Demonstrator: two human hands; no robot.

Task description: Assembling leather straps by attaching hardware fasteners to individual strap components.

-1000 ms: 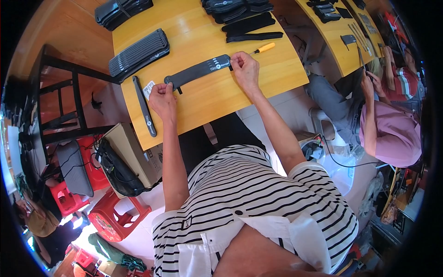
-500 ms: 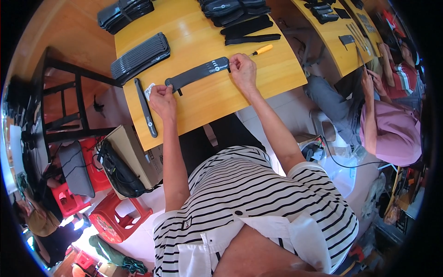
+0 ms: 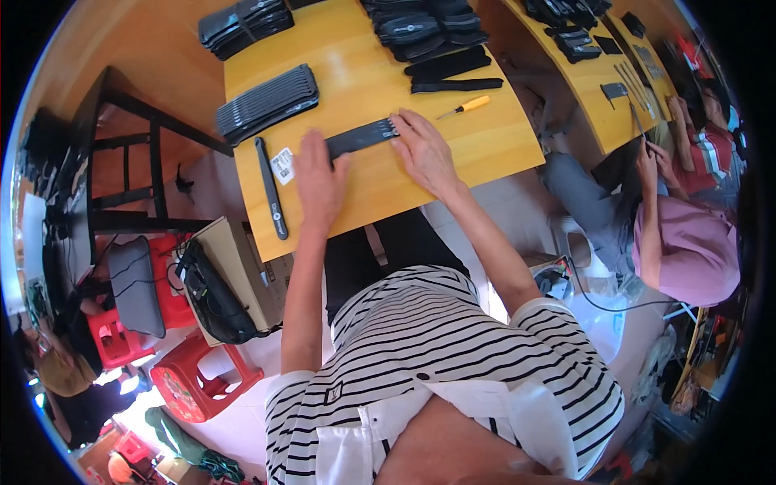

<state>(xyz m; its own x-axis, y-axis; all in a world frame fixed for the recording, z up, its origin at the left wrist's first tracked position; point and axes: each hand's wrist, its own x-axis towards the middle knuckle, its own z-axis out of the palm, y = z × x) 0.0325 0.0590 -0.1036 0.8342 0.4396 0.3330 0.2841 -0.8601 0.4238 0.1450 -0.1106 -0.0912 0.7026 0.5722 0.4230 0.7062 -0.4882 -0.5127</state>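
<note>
A flat black strap (image 3: 361, 140) lies across the yellow wooden table in front of me. My left hand (image 3: 321, 179) is stretched flat over its left end, thumb apart, hiding that end. At the other end, my right hand (image 3: 426, 155) rests with extended fingers on the strap, covering part of its pale markings. Just left of my left hand is a white printed label (image 3: 283, 165). Beyond that, a second narrow black strap (image 3: 271, 190) lies lengthwise. A screwdriver with a yellow handle (image 3: 474, 103) sits to the right of my right hand.
A neat stack of black straps (image 3: 267, 103) stands at the table's left. Bundled black straps (image 3: 246, 28) and a larger pile (image 3: 424, 28) are at the back, with loose black strips (image 3: 457, 84) nearby. A person in a pink shirt (image 3: 687, 242) works at another table (image 3: 558, 89).
Both hands have gone from pinching the strap's ends to lying on it with fingers extended. The view has shifted slightly, so the table appears farther right.
</note>
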